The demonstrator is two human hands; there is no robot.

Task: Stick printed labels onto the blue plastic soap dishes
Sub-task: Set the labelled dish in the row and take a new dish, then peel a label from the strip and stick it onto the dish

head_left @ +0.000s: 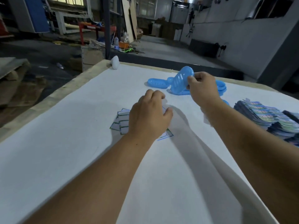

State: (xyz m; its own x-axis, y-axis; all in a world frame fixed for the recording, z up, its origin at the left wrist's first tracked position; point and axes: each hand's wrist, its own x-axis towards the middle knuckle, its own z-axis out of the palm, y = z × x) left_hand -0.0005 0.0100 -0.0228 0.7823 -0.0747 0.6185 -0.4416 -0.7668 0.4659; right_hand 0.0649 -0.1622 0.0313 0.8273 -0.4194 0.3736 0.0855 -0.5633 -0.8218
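My right hand [203, 88] pinches the rim of a blue slotted soap dish [182, 78] and holds it tilted up above the table. Other blue soap dishes lie flat beside it: one to the left [157, 83], another stack partly hidden behind my right hand [221, 86]. My left hand [150, 115] rests with curled fingers on a small pile of white labels with green and blue borders [121, 122]. Whether its fingertips hold a label is hidden.
The table is covered with a white sheet [64, 151]. A thick stack of colourful printed cards [265, 117] lies at the right edge. A white object [115, 62] sits at the far left corner. Beyond the table is a cluttered workshop floor.
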